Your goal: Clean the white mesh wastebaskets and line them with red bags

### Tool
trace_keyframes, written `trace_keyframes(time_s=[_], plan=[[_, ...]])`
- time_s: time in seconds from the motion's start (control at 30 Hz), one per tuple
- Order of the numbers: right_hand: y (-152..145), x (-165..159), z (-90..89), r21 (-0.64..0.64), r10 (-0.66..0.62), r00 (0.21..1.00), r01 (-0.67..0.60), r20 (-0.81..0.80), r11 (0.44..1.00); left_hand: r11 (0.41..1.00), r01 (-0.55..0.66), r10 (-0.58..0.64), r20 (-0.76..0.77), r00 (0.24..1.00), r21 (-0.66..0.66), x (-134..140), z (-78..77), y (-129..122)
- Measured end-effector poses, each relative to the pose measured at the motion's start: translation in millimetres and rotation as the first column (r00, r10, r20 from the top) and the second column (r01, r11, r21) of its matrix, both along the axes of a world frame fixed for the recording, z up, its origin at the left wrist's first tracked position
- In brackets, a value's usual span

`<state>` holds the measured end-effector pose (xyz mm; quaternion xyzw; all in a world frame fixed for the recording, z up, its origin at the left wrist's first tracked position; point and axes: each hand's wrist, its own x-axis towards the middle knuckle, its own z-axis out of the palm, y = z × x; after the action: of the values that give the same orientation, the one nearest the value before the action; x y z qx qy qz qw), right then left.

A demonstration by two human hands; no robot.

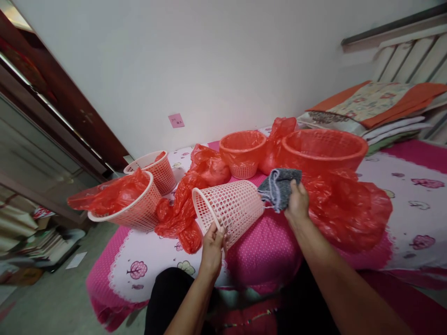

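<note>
A pale pink perforated plastic basket (pixel 233 207) lies tilted on its side, its mouth toward the left. My left hand (pixel 213 244) grips its rim between thumb and fingers. In my right hand (pixel 296 200) is a folded grey cloth (pixel 282 188) with a light edge, close against the basket's base. Whether the cloth touches the base I cannot tell. Crumpled red plastic bags (pixel 188 223) lie to the left of the basket, and a larger red bag heap (pixel 349 209) spreads to the right of my right hand.
Two pink baskets with red bags, the nearer basket (pixel 139 216) and the farther basket (pixel 165 174), stand left. Behind are a bag-covered basket (pixel 243 149) and a wide red-covered basket (pixel 324 149). Folded textiles (pixel 377 102) are stacked right. Everything rests on a pink patterned bedspread (pixel 146 265) by the wall.
</note>
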<state>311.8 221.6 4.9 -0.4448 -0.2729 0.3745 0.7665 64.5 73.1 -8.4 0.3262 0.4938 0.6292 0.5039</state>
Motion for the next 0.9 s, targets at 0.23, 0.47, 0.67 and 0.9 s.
trace_keyframes(time_s=[0.23,0.47,0.67,0.9], plan=[[-11.0,-17.2,5.2,0.008,0.384,0.875,-0.404,0.294,0.915,1.000,-0.003,0.004,0.016,1.000,-0.015,-1.6,-3.9,2.2],[-22.1,-25.0,2.5,0.229,-0.237,0.775,0.122,0.585,0.966,0.999,0.041,-0.041,0.066,0.997,-0.006,5.4,0.0,-3.1],[-61.7,-75.5,-8.5,0.296,-0.024,0.596,-0.364,0.803,0.883,0.998,0.049,-0.051,0.045,0.998,0.043,13.0,10.8,-2.8],[-84.8,-107.9,-17.4,0.304,-0.096,0.380,-0.538,0.920,0.786,0.993,0.092,-0.089,-0.035,0.995,0.077,12.4,13.5,-6.6]])
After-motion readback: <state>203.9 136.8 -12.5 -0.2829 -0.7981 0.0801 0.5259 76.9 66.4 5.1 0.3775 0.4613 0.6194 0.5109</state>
